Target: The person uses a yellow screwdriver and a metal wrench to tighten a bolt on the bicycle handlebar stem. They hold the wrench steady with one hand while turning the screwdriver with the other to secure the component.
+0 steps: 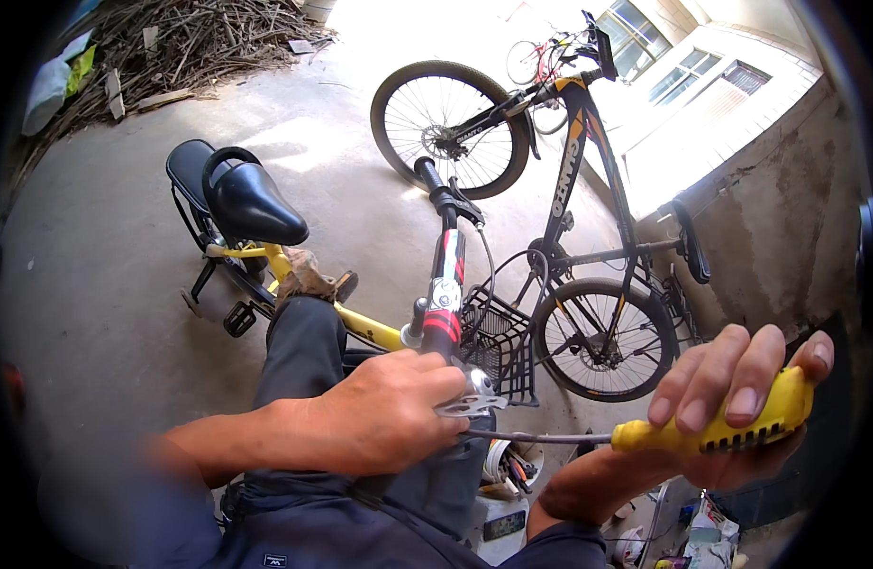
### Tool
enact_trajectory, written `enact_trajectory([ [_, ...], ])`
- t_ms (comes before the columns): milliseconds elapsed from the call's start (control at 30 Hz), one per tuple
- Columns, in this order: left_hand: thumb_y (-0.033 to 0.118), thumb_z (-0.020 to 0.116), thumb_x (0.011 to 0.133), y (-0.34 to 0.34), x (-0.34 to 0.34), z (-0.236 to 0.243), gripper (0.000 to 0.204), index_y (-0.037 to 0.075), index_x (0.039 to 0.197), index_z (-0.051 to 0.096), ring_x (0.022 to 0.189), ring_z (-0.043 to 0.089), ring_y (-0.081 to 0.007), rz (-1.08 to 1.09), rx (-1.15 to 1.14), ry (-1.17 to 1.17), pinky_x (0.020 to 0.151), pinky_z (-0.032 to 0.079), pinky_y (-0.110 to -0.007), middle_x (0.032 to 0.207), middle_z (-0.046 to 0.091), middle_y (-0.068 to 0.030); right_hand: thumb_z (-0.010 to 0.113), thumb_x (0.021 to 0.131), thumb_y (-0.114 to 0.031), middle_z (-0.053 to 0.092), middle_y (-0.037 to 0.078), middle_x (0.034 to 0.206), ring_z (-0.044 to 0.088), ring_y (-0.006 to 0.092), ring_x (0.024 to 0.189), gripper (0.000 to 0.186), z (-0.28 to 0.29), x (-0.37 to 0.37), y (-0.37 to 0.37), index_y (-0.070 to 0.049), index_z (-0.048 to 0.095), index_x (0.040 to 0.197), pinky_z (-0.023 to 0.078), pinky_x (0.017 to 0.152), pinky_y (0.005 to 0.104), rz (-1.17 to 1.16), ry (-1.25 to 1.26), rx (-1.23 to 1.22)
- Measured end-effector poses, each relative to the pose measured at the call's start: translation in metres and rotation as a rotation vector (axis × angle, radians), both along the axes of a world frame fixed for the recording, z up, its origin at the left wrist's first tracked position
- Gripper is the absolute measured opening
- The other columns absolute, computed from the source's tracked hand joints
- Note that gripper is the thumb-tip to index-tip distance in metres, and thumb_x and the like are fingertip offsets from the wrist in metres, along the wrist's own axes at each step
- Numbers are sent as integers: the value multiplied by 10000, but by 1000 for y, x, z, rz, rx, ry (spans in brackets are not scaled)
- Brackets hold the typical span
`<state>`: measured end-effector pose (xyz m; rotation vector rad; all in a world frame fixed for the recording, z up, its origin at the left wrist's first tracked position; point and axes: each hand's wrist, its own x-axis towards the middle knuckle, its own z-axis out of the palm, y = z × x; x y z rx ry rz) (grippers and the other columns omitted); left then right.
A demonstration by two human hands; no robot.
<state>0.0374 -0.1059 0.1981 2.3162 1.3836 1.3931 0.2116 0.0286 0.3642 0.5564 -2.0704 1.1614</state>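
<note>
My right hand (721, 398) is wrapped round the yellow handle (669, 436) of a screwdriver. Its long dark shaft (550, 438) runs left to the fingers of my left hand (384, 412). Those fingers are pinched on a silver metal piece with cut-outs (474, 406), by the stem of a small yellow bicycle (365, 327). The tip of the shaft is hidden at my left fingers. Above that hand rises the bicycle's handlebar (446, 254) with its red, black and white wrap. A black wire basket (501, 343) sits beside it, and the black saddle (256, 204) is at left.
A larger black and orange bicycle (571, 161) stands beyond, near the wall (749, 180). Stacked sticks (190, 47) lie far left. Below the basket, a white tub of tools (512, 467) and a phone (505, 525) are near my legs. A red bicycle (541, 62) is farther back.
</note>
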Motion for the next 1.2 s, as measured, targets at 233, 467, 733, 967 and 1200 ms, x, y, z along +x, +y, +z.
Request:
enact_trajectory([
  [233, 174, 753, 772, 7, 8, 1, 148, 51, 821, 688, 840, 569, -263, 10, -42, -24, 703, 484, -398, 874, 529, -83, 540, 1030, -295, 578, 145, 905, 671, 226, 719, 332, -9, -11, 15, -32, 411, 1186, 615, 537, 353, -21, 150, -93],
  [467, 173, 784, 800, 7, 10, 3, 180, 64, 928, 721, 792, 567, -257, 27, -33, -11, 663, 480, -392, 846, 516, -79, 382, 1082, -377, 581, 154, 869, 635, 199, 557, 526, -18, -31, 9, 17, 279, 1415, 589, 474, 320, -109, 179, -176],
  [733, 180, 765, 808, 8, 13, -3, 158, 55, 879, 701, 809, 572, -259, 43, -5, -32, 685, 488, -397, 851, 524, -82, 563, 1025, -282, 570, 153, 896, 664, 213, 696, 404, -7, -2, 9, 9, 398, 1252, 637, 577, 367, -25, 118, -138],
  [967, 195, 746, 814, 7, 14, -6, 161, 50, 845, 683, 929, 551, -272, 32, -56, -43, 765, 478, -409, 916, 515, -97, 672, 958, -363, 542, 104, 909, 660, 183, 691, 491, -12, -16, 17, -14, 408, 1181, 628, 616, 303, -162, 122, -188],
  [1200, 161, 771, 787, 8, 15, -8, 167, 35, 865, 694, 886, 578, -279, 41, -27, -45, 734, 492, -403, 942, 567, -97, 467, 1036, -489, 588, 120, 855, 617, 179, 564, 604, -10, -29, -2, 20, 386, 1350, 574, 519, 269, -313, 107, -150],
])
